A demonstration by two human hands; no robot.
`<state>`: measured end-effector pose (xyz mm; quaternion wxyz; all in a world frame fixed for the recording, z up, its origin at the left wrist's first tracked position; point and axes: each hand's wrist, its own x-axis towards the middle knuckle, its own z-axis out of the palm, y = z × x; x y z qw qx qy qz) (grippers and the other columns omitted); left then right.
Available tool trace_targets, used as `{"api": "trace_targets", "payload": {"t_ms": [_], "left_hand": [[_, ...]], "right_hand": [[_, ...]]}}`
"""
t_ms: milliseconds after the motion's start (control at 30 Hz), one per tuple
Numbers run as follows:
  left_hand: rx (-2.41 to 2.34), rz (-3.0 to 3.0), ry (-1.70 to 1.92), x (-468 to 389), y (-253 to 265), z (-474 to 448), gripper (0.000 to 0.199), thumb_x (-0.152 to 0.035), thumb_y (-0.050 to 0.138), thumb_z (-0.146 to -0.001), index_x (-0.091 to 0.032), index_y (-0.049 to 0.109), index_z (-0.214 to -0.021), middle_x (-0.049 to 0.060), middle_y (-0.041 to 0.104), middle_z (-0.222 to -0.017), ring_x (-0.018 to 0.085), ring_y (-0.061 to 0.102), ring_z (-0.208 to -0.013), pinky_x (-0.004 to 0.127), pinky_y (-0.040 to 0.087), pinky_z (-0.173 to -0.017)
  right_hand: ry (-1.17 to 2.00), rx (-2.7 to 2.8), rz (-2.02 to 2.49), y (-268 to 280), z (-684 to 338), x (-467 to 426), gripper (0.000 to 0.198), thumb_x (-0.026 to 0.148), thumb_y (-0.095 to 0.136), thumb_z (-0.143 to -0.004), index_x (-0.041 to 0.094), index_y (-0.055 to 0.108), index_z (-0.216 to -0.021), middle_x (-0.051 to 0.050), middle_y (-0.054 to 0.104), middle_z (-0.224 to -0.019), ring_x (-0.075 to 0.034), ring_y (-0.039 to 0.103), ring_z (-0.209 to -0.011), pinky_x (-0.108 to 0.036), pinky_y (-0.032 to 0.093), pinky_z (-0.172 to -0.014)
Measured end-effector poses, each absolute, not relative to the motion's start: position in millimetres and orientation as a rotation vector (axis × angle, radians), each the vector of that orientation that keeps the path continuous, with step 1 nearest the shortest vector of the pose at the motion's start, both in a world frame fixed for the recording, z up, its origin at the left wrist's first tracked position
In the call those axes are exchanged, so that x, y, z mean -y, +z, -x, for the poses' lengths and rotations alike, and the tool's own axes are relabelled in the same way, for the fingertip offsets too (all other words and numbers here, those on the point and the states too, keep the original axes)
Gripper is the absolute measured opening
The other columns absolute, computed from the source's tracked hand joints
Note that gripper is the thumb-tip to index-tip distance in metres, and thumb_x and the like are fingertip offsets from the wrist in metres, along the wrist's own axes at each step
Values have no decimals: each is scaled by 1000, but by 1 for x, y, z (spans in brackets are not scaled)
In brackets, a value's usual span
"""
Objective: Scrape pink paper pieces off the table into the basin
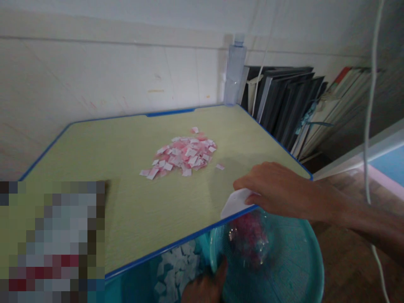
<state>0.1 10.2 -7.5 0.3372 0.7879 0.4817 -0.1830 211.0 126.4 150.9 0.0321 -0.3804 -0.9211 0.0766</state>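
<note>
Tabletop (104,155): heap (186,155) on it, 1 stray piece (220,167) rightward; bottle (235,75) at far right corner, panels (284,101) right; below (near edge): basin (319,269) holding bundle (249,240), scraps (175,269) to its left

- Left hand (203,290): blurred, cut off by the view's bottom; its grip cannot be told.
- White piece (234,204) at the surface's (132,214) near edge: partly covered by the right hand (274,189), some of whose fingers are hidden.
- Round basket (319,269) and teal bin (131,280): partly hidden under the near edge, cut off below.
- Pink bundle (249,235): contents too blurred to tell.
- Surface's near left corner: hidden behind pixelated block (52,242).
</note>
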Motion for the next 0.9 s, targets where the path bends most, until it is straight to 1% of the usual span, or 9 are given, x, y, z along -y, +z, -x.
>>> {"api": "trace_targets", "payload": {"t_ms": [100,167,267,433,533,600,733,800,900], "left_hand": [[-1266,-2064,-446,-10,-3,-1,74,-9,47,-71,-23,35,-143,16,66,-106,32,64,-89,44,51,-74],[-1268,-2060,-483,-10,1,-4,72,-9,47,-72,-23,35,-142,14,67,-104,31,64,-89,42,51,-75],[-1271,-2052,-514,-11,6,-7,75,-7,46,-72,-23,31,-144,14,66,-107,31,64,-91,43,51,-77],[-1271,-2042,-501,-10,10,-8,75,-7,46,-72,-22,30,-144,16,65,-107,32,64,-92,44,51,-76],[-1282,-2032,-506,-10,13,-8,74,-7,47,-74,-23,31,-144,15,65,-108,31,64,-92,43,51,-77],[-1295,-2029,-494,-11,14,-9,72,-7,46,-74,-23,34,-143,15,65,-109,31,64,-92,43,51,-77],[-1302,-2015,-491,-12,14,-10,75,-4,48,-69,-21,37,-142,17,65,-109,32,64,-92,44,52,-78],[-1299,-2013,-492,-12,13,-10,75,-3,48,-67,-20,40,-140,17,65,-109,33,64,-92,44,52,-77],[-1298,-2019,-484,-12,11,-9,71,-3,47,-69,-20,43,-138,17,65,-108,34,65,-90,45,53,-75]], "right_hand": [[238,2840,1162,152,-210,-128,23,17,54,-80,23,64,-100,-3,60,-77,-17,52,-75,-30,29,-66],[252,2845,1160,153,-210,-131,24,19,55,-79,23,64,-101,-3,61,-77,-17,52,-75,-30,30,-67],[273,2838,1220,153,-210,-132,21,19,57,-77,23,65,-96,-2,61,-74,-17,53,-73,-29,30,-65],[434,2863,1251,151,-217,-135,21,21,64,-72,22,66,-93,-2,64,-75,-19,56,-74,-29,33,-64],[460,2850,1327,163,-225,-143,9,22,60,-74,22,65,-82,-1,61,-67,-19,57,-69,-30,33,-61],[300,2822,1399,173,-230,-150,9,24,55,-78,22,64,-76,-2,59,-62,-20,55,-63,-31,32,-58],[-307,2719,1574,179,-233,-162,21,27,45,-84,23,64,-77,-6,60,-62,-22,53,-58,-33,23,-53],[-395,2733,1570,173,-232,-167,24,26,41,-86,23,64,-79,-7,62,-65,-22,55,-59,-33,21,-52],[-393,2807,1474,162,-229,-170,25,22,39,-88,22,63,-79,-7,64,-67,-21,57,-60,-32,22,-52]]}}
